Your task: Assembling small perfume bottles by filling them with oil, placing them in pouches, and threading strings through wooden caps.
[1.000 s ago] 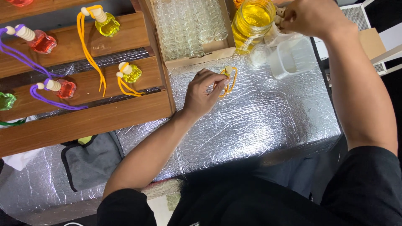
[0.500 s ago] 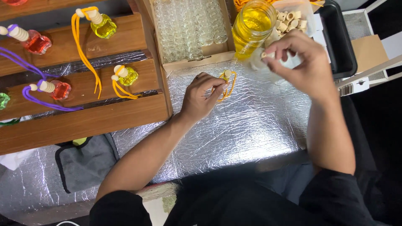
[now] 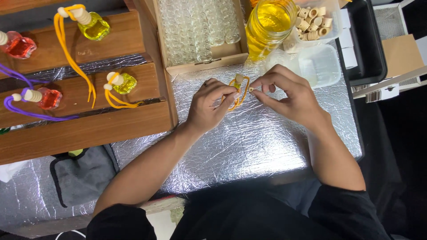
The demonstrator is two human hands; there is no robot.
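My left hand [image 3: 209, 106] pinches a small bottle with a yellow cord loop [image 3: 239, 91] over the silver foil-covered table [image 3: 249, 142]. Just to its right, my right hand [image 3: 289, 95] holds a tiny pale stopper [image 3: 251, 89] between thumb and forefinger, close to the bottle's top. The two hands nearly meet at the bottle. Most of the bottle's body is hidden by my left fingers.
A jar of yellow liquid [image 3: 269, 24] and a cardboard box of empty glass bottles [image 3: 200, 29] stand behind the hands. A clear tub [image 3: 318, 64] and a tray of wooden caps [image 3: 313, 20] lie at right. Wooden steps [image 3: 89, 120] at left carry filled yellow and red bottles with cords.
My right hand came down from the cap tray and jar to the bottle, bringing a small stopper. My left hand stayed on the corded bottle.
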